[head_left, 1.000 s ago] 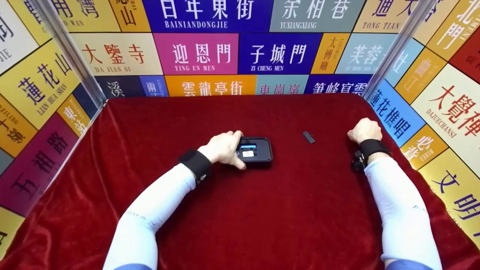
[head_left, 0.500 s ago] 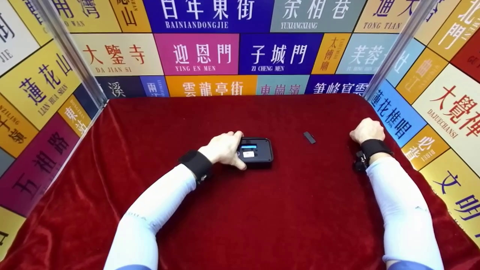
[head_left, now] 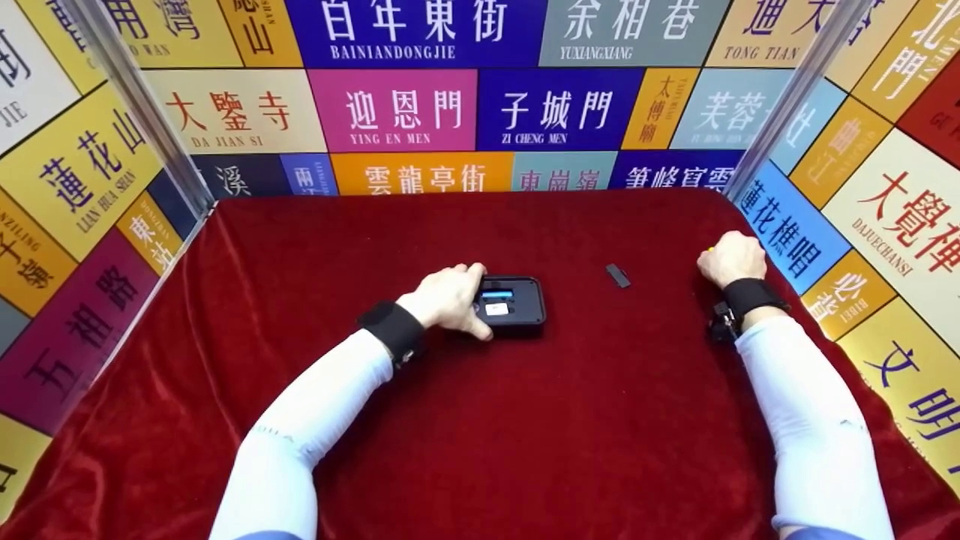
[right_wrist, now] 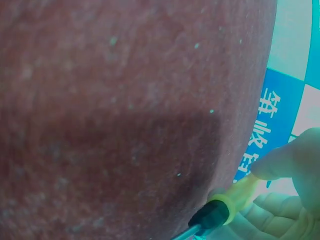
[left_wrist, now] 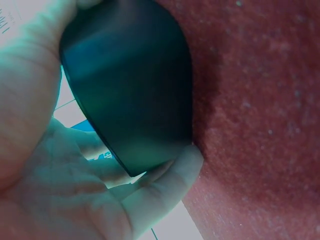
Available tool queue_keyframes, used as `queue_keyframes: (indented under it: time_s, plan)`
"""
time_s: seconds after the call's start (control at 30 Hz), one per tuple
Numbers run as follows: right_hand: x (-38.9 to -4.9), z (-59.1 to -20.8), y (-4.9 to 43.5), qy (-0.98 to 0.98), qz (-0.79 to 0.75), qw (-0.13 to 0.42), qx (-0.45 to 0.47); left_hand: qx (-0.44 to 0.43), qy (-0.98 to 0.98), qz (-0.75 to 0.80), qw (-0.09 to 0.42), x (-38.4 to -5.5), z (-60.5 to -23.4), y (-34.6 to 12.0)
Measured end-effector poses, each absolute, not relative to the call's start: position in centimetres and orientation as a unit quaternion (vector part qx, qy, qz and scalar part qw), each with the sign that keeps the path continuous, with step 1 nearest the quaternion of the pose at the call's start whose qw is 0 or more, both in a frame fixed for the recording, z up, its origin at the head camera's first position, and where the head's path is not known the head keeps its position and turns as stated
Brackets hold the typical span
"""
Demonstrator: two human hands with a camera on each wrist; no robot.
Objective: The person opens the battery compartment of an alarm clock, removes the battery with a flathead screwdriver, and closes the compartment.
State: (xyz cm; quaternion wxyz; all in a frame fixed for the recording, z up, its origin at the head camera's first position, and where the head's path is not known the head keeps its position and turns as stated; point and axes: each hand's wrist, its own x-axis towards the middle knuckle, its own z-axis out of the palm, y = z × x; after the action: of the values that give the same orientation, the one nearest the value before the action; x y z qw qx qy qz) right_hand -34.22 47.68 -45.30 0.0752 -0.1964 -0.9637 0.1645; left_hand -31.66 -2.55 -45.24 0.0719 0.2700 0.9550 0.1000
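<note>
My left hand (head_left: 448, 297) grips the left end of a black device with rounded corners (head_left: 529, 303) on the red cloth, thumb at the near side and fingers at the far side. Its upper face has a recess with a blue strip in it and a white label below. In the left wrist view the smooth side of the device fills the space between thumb and fingers. Over at the right edge of the cloth, my right hand (head_left: 733, 259) holds a screwdriver (right_wrist: 239, 196) with a yellow handle, black collar and metal shaft; its tip lies outside the right wrist view.
A small dark flat cover (head_left: 619, 275) lies on the red velvet cloth (head_left: 555, 435) between the device and my right hand. Printed sign panels (head_left: 401, 109) stand behind and along both sides, with metal posts at the back corners.
A bit of yellow now shows beside my right thumb in the head view; that hand has shifted only slightly. My left hand and the device stay where they were.
</note>
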Motion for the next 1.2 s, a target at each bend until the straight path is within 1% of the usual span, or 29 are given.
queue_keyframes:
  time_s: [0.2,0.47,0.6,0.9,1.0,1.2]
  plan:
    - [-34.2,-44.9,46.7,-0.961,0.177,0.109,-0.18,0.266,0.956,0.098,0.07,-31.6,-45.2,-2.6]
    - [-34.2,-44.9,45.6,-0.943,0.219,0.173,-0.178,0.261,0.958,0.096,0.072,-31.5,-45.2,-2.5]
    - [-34.2,-44.7,45.3,-0.935,0.243,0.175,-0.191,0.262,0.958,0.096,0.071,-31.5,-45.1,-2.5]
    - [-33.7,-44.1,44.1,-0.931,0.278,0.155,-0.176,0.259,0.958,0.097,0.071,-31.5,-45.0,-2.5]
    - [-33.8,-43.9,43.8,-0.928,0.286,0.167,-0.171,0.259,0.958,0.097,0.07,-31.5,-45.0,-2.5]
    - [-34.3,-43.4,43.3,-0.907,0.309,0.216,-0.185,0.263,0.957,0.097,0.072,-31.4,-45.1,-2.4]
